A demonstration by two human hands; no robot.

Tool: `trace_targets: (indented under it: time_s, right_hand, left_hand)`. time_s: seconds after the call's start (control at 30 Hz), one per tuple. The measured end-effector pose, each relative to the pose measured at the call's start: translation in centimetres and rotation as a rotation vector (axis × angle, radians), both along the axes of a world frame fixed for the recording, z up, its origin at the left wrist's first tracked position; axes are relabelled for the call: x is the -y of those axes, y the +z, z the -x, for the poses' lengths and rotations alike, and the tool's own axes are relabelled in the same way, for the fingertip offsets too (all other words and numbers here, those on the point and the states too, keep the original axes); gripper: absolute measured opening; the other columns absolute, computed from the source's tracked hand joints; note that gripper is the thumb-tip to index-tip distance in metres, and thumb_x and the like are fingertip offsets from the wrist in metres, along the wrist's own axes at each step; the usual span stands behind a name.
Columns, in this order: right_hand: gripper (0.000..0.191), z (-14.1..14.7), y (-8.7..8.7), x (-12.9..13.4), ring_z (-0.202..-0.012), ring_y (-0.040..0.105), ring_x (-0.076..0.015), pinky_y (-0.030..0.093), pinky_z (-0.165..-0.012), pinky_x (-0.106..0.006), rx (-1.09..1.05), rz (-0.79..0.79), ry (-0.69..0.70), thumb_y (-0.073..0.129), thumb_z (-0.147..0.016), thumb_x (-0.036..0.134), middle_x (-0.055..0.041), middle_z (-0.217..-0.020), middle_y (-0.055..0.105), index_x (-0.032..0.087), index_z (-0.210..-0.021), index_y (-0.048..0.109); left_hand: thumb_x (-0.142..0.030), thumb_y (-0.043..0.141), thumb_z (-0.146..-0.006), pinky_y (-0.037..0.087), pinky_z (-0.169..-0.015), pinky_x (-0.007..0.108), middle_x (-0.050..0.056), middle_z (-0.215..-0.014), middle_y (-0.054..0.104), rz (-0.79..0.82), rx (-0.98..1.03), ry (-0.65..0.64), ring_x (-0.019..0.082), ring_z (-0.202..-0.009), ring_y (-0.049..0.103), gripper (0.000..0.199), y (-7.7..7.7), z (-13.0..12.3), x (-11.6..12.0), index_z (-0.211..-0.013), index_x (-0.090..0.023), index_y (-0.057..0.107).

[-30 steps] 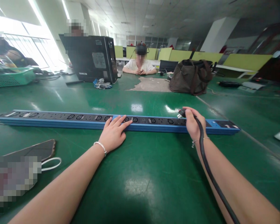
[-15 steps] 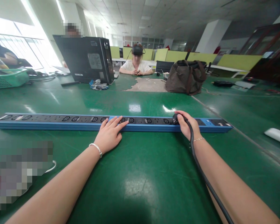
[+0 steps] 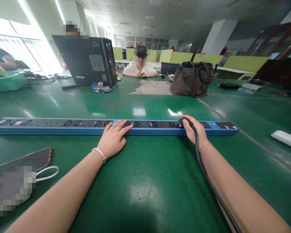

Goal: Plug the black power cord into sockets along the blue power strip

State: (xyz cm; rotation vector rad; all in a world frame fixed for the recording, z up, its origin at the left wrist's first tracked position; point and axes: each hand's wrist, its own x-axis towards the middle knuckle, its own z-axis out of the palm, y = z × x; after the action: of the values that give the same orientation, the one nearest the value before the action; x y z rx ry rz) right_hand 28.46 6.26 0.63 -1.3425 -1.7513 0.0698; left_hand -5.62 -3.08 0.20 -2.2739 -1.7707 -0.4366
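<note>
A long blue power strip [image 3: 63, 130] with a black face full of sockets lies across the green table. Flat on its middle rests my left hand [image 3: 113, 137], fingers spread over the sockets. My right hand [image 3: 196, 128] is closed around a black power plug [image 3: 180, 123] at the strip's right part. The plug is close against the socket face; whether its pins are inside a socket cannot be made out. From the plug a thick black cable [image 3: 210, 181] runs down along my right forearm and out of the bottom of the picture.
A phone [image 3: 31, 159] and a blurred item with a white loop [image 3: 48, 173] lie at the left. Beyond the strip are a black computer case [image 3: 84, 61], gloves [image 3: 101, 87], a brown bag [image 3: 191, 81] and a seated person [image 3: 140, 68]. A green basket [image 3: 7, 81] stands far left.
The whole view has shifted slightly, so everything sits a little further left. Both hands keep their places on the strip and the plug, with no clear movement against it.
</note>
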Motion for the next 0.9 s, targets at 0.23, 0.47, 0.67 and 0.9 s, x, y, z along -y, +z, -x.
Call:
trace_targets:
  time_s: [0.23, 0.47, 0.67, 0.9]
  right_hand:
    - [0.037, 0.2, 0.0, 0.6, -0.088, 0.067, -0.0242, 0.051, -0.079, -0.036, 0.056, 0.033, -0.04, 0.044, -0.085, 0.041, -0.0066, -0.098, 0.071, 0.022, -0.108, 0.067]
    - [0.037, 0.6, -0.1, 1.3, -0.094, 0.066, -0.0248, 0.051, -0.085, -0.038, 0.236, -0.038, -0.027, 0.043, -0.086, 0.035, -0.0076, -0.108, 0.069, 0.021, -0.113, 0.064]
    - [0.035, 1.1, -0.3, 1.2, -0.101, 0.064, -0.0254, 0.047, -0.093, -0.042, 0.264, -0.12, -0.052, 0.042, -0.087, 0.031, -0.0095, -0.109, 0.069, 0.017, -0.109, 0.065]
    - [0.033, 0.8, -0.7, 0.9, -0.105, 0.063, -0.0249, 0.044, -0.096, -0.043, 0.278, -0.12, -0.044, 0.041, -0.088, 0.03, -0.0085, -0.111, 0.068, 0.019, -0.109, 0.063]
  left_hand:
    - [-0.019, 0.041, -0.08, 0.021, -0.112, 0.047, 0.001, -0.147, 0.039, 0.007, -0.008, 0.007, 0.022, -0.136, 0.032, 0.058, 0.0, 0.0, 0.0, -0.135, -0.035, 0.042]
    - [-0.019, 0.041, -0.08, 0.022, -0.112, 0.047, 0.001, -0.146, 0.04, -0.003, -0.001, 0.019, 0.022, -0.135, 0.034, 0.057, -0.1, -0.1, -0.1, -0.134, -0.035, 0.043]
    - [-0.019, 0.041, -0.081, 0.022, -0.112, 0.047, 0.001, -0.146, 0.04, -0.002, -0.01, 0.022, 0.022, -0.135, 0.033, 0.056, -0.1, -0.1, 0.0, -0.135, -0.035, 0.043]
    - [-0.019, 0.04, -0.081, 0.022, -0.112, 0.047, 0.001, -0.146, 0.04, 0.003, -0.014, 0.03, 0.022, -0.135, 0.035, 0.056, -0.2, -0.1, -0.1, -0.134, -0.035, 0.043]
